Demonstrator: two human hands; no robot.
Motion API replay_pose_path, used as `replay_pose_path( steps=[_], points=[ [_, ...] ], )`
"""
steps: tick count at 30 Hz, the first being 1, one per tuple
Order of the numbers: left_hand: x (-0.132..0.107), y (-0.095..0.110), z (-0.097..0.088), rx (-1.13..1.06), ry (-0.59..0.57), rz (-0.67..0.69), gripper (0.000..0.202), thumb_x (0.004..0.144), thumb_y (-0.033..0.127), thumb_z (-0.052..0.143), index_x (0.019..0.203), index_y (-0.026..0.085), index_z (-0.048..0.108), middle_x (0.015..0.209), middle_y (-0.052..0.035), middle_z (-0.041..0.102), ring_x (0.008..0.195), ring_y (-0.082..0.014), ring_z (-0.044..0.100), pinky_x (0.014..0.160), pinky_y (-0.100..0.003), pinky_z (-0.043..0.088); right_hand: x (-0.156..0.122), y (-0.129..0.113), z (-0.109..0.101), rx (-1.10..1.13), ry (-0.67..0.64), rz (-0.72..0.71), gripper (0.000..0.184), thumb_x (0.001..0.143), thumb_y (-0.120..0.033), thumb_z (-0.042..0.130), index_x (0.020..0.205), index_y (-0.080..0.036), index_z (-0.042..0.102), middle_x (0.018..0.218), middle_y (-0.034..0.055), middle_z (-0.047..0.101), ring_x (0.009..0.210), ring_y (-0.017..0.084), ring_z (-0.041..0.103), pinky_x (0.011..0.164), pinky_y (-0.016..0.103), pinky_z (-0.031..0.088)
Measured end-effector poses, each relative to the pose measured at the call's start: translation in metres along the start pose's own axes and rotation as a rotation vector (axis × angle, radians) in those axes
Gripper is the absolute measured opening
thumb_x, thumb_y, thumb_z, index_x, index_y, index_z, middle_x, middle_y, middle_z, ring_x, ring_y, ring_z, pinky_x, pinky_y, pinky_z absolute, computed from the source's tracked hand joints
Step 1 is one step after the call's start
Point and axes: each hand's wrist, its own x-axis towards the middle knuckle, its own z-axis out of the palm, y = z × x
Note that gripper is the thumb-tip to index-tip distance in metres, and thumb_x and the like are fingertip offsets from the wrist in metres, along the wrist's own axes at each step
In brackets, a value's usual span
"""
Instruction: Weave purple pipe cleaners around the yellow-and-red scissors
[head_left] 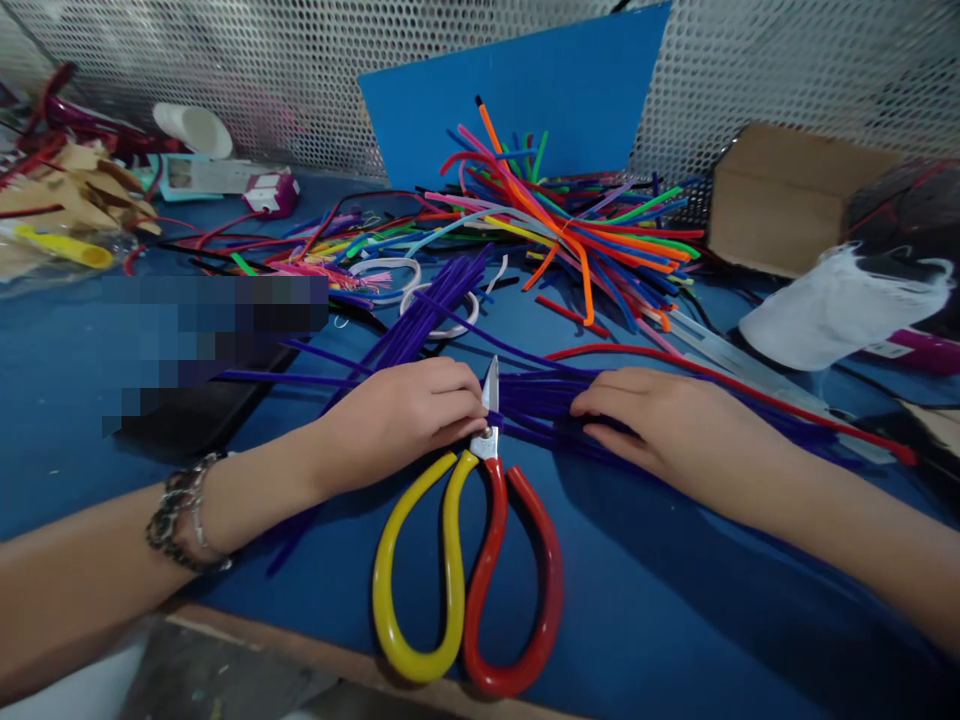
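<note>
Dark purple pipe cleaners [536, 395] lie across the blue table in a bundle between my two hands. My left hand [409, 410], with a bracelet on its wrist, has its fingers curled and pressed together on the left end of the bundle. Its fingertips are beside the blade of the scissors [491, 440], which lie with one yellow and one red handle toward me. Over the right part of the bundle, my right hand [645, 410] bends its fingers round the stems; its thumb side is partly hidden. More purple pipe cleaners [420, 320] lie crosswise behind my left hand.
A heap of many-coloured pipe cleaners [562, 230] lies at the back before a blue board [517, 90]. On the right are a cardboard box [780, 200] and a white fibrous roll [840, 305]. A black phone-like object [202, 400], partly blurred out, lies left. The table's wooden edge [300, 650] is near.
</note>
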Motion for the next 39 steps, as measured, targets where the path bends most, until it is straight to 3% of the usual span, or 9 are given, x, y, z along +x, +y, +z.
replay_pose_path(
  steps=[5,10,23,28,33,39],
  points=[
    [0.0,0.002,-0.002,0.041,-0.018,0.038,0.042,0.096,0.028,0.03,0.076,0.012,0.064,0.079,-0.0054,0.062,0.071,-0.0124,0.056,0.064,-0.021,0.044,0.001,-0.007,-0.003,-0.226,0.016,-0.048,0.016,0.073,-0.006,0.054,0.083,-0.016,0.062,0.075,0.0051,0.065,0.068,0.021,0.06,0.059,0.03,0.042],
    [0.0,0.004,-0.004,0.121,-0.023,0.069,0.04,0.096,0.024,0.03,0.078,0.011,0.063,0.08,-0.0054,0.063,0.072,-0.0136,0.056,0.066,-0.022,0.042,0.005,-0.013,-0.009,-0.403,0.132,-0.15,0.021,0.071,0.002,0.044,0.07,-0.016,0.055,0.061,0.0036,0.056,0.057,0.018,0.052,0.052,0.027,0.033],
    [-0.001,0.007,-0.008,0.299,-0.022,0.105,0.042,0.096,0.023,0.029,0.077,0.015,0.065,0.081,-0.0034,0.064,0.071,-0.0139,0.057,0.065,-0.023,0.042,0.019,-0.018,-0.03,-0.659,0.302,-0.145,0.03,0.079,-0.001,0.038,0.068,-0.017,0.06,0.061,0.0042,0.054,0.055,0.015,0.045,0.051,0.028,0.025],
    [0.0,0.008,-0.008,0.313,-0.036,0.094,0.041,0.096,0.022,0.029,0.076,0.016,0.065,0.082,-0.0028,0.065,0.071,-0.0132,0.058,0.066,-0.023,0.042,0.036,-0.02,-0.03,-0.444,0.201,-0.089,0.035,0.084,-0.004,0.032,0.075,-0.018,0.063,0.069,0.0067,0.061,0.061,0.016,0.052,0.053,0.029,0.029],
    [0.0,0.007,-0.009,0.305,-0.04,0.116,0.037,0.095,0.02,0.032,0.077,0.015,0.065,0.084,-0.0034,0.065,0.071,-0.0143,0.058,0.064,-0.024,0.042,0.051,-0.01,-0.024,-0.161,0.141,-0.078,0.026,0.084,-0.011,0.039,0.088,-0.018,0.064,0.084,0.0059,0.065,0.074,0.017,0.059,0.059,0.027,0.037],
    [-0.002,0.008,-0.01,0.292,-0.046,0.119,0.028,0.093,0.018,0.038,0.084,0.014,0.065,0.089,-0.0045,0.065,0.077,-0.0156,0.057,0.066,-0.026,0.044,0.06,0.0,-0.007,0.522,0.188,-0.089,0.031,0.076,-0.005,0.042,0.102,-0.019,0.051,0.083,0.0007,0.062,0.072,0.012,0.059,0.065,0.024,0.045]
  ],
)
